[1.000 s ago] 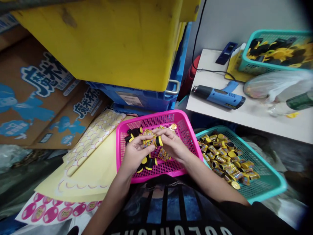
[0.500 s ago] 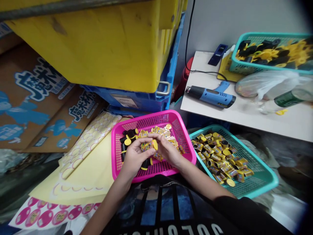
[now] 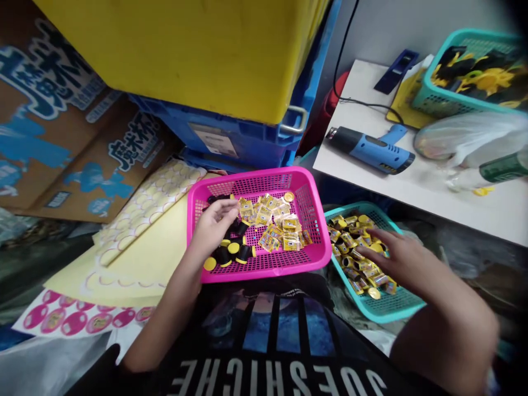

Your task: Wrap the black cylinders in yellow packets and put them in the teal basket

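At the pink basket's (image 3: 264, 273) 9 o'clock, the left hand (image 3: 214, 224) is hovering, its fingers lying half-curled; whether they are gripping anything I cannot tell. Black yellow-capped containers (image 3: 225, 256) are lying toward 8 o'clock, yellow wrappers (image 3: 290, 224) toward 3. The teal basket (image 3: 402, 302) is holding gold-patterned containers (image 3: 358, 265); at its 2 o'clock the right hand (image 3: 402, 257) is hovering, fingers standing open.

The white table (image 3: 424, 191) bears a heat gun (image 3: 373, 149); also a plastic bag (image 3: 474, 132).

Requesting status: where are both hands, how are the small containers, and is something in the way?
Left hand over pink basket, near black containers; grip unclear. Right hand open over teal basket; yellow-wrapped containers heaped there. Heat gun aside, on white table.
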### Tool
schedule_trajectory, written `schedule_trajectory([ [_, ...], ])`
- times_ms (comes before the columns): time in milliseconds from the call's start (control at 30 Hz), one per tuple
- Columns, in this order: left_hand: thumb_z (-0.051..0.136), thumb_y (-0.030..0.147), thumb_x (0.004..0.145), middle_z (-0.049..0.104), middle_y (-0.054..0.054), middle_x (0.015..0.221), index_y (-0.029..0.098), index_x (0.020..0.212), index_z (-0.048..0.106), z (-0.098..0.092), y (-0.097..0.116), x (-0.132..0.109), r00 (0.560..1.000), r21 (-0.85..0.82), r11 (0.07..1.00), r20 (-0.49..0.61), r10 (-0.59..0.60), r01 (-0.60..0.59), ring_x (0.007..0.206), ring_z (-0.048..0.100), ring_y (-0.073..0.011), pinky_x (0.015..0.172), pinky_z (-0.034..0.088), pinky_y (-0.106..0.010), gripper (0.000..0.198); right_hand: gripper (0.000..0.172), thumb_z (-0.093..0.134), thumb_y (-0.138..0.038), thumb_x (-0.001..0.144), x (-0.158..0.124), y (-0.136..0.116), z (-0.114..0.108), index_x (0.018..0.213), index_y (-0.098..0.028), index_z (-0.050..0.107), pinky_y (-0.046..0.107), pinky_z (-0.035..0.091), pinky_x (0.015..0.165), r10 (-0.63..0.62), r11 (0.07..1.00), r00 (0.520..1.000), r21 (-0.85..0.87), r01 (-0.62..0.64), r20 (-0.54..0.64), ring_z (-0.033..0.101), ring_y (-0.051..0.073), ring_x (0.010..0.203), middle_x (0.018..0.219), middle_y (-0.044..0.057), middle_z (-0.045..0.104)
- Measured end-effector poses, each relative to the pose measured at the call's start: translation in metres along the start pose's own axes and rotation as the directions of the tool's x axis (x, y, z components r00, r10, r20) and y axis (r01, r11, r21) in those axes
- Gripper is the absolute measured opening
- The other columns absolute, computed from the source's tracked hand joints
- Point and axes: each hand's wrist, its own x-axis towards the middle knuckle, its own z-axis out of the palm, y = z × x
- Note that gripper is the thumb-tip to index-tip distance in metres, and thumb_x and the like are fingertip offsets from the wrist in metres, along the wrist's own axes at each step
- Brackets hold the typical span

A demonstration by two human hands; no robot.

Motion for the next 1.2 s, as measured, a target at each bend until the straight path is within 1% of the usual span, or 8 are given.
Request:
schedule_trajectory([
  [233, 0.065, 0.035, 0.078, 0.074, -0.009, 0.100, 0.018, 0.097, 0.070, 0.012, -0.011, -0.001, 0.995, 0.039, 0.999, 0.104, -0.005, 0.001, 0.092, 0.068, -0.0213, 0.088, 0.051, -0.039, 0.026, 0.022, 0.061, -0.030, 0.085, 0.119, -0.130, 0.087, 0.098, -0.015, 0.071, 0.034, 0.049, 0.076, -0.111, 0.993, 0.927, 0.007, 0.116, 0.359, 0.065, 0.028, 0.095, 0.102, 0.016, 0.071],
  [500, 0.067, 0.038, 0.076, 0.075, -0.007, 0.093, 0.018, 0.093, 0.069, -0.009, -0.033, 0.001, 0.997, -0.145, 0.987, 0.040, -0.064, 0.070, 0.087, 0.069, -0.0197, 0.078, 0.054, -0.033, 0.026, 0.009, 0.064, -0.025, 0.084, 0.143, -0.122, 0.125, 0.081, -0.016, 0.065, 0.027, 0.045, 0.068, -0.125, 0.992, 0.936, 0.075, 0.106, 0.330, 0.064, 0.019, 0.081, 0.089, 0.008, 0.070],
  [633, 0.068, 0.041, 0.076, 0.073, -0.005, 0.082, 0.017, 0.088, 0.065, -0.004, -0.032, 0.000, 0.987, -0.223, 0.961, 0.052, -0.154, 0.162, 0.076, 0.068, -0.0166, 0.069, 0.056, -0.030, 0.028, 0.009, 0.062, -0.020, 0.084, 0.128, -0.129, 0.105, 0.077, -0.019, 0.057, 0.028, 0.046, 0.073, -0.311, 0.927, 0.945, 0.253, 0.277, 0.105, 0.062, 0.017, 0.081, 0.087, 0.004, 0.068],
  [767, 0.073, 0.036, 0.073, 0.068, 0.001, 0.075, 0.018, 0.098, 0.061, 0.006, -0.030, -0.005, 0.981, -0.387, 0.903, 0.118, -0.151, 0.186, 0.069, 0.066, -0.0127, 0.066, 0.054, -0.026, 0.033, 0.016, 0.054, -0.009, 0.086, 0.104, -0.146, 0.096, 0.075, -0.021, 0.056, 0.035, 0.045, 0.083, -0.581, 0.707, 0.749, 0.258, 0.658, -0.319, 0.059, 0.020, 0.092, 0.093, 0.006, 0.069],
  [833, 0.076, 0.029, 0.069, 0.067, 0.003, 0.072, 0.019, 0.097, 0.061, 0.008, -0.029, -0.006, 0.991, -0.427, 0.896, 0.093, -0.093, 0.124, 0.068, 0.064, -0.0110, 0.067, 0.052, -0.023, 0.032, 0.017, 0.051, -0.010, 0.088, 0.095, -0.152, 0.096, 0.079, -0.023, 0.057, 0.037, 0.046, 0.083, -0.572, 0.681, 0.722, 0.264, 0.683, -0.389, 0.059, 0.020, 0.092, 0.093, 0.006, 0.069],
  [933, 0.075, 0.022, 0.068, 0.067, 0.004, 0.071, 0.019, 0.092, 0.062, 0.003, -0.028, -0.005, 1.000, -0.421, 0.907, 0.014, -0.021, 0.025, 0.069, 0.064, -0.0101, 0.069, 0.051, -0.022, 0.028, 0.014, 0.047, -0.017, 0.092, 0.089, -0.159, 0.092, 0.093, -0.023, 0.059, 0.037, 0.047, 0.080, -0.276, 0.702, 0.878, 0.541, 0.462, -0.392, 0.061, 0.020, 0.091, 0.095, 0.007, 0.067],
  [1000, 0.074, 0.020, 0.069, 0.067, 0.003, 0.069, 0.019, 0.093, 0.061, -0.001, -0.027, -0.004, 1.000, -0.386, 0.922, 0.001, 0.007, -0.006, 0.069, 0.064, -0.0107, 0.067, 0.051, -0.022, 0.027, 0.018, 0.045, -0.027, 0.095, 0.090, -0.164, 0.086, 0.100, -0.023, 0.061, 0.036, 0.048, 0.076, -0.135, 0.627, 0.974, 0.745, 0.228, -0.184, 0.062, 0.020, 0.090, 0.096, 0.007, 0.066],
  [1200, 0.073, 0.020, 0.069, 0.068, 0.002, 0.070, 0.019, 0.093, 0.063, -0.005, -0.024, -0.002, 0.998, -0.389, 0.919, -0.036, 0.055, -0.065, 0.069, 0.066, -0.0125, 0.067, 0.053, -0.024, 0.026, 0.030, 0.070, -0.047, 0.075, 0.098, -0.181, 0.081, 0.078, -0.017, 0.066, 0.032, 0.046, 0.070, -0.216, 0.521, 0.922, 0.837, -0.168, 0.320, 0.059, 0.016, 0.071, 0.076, 0.002, 0.066],
])
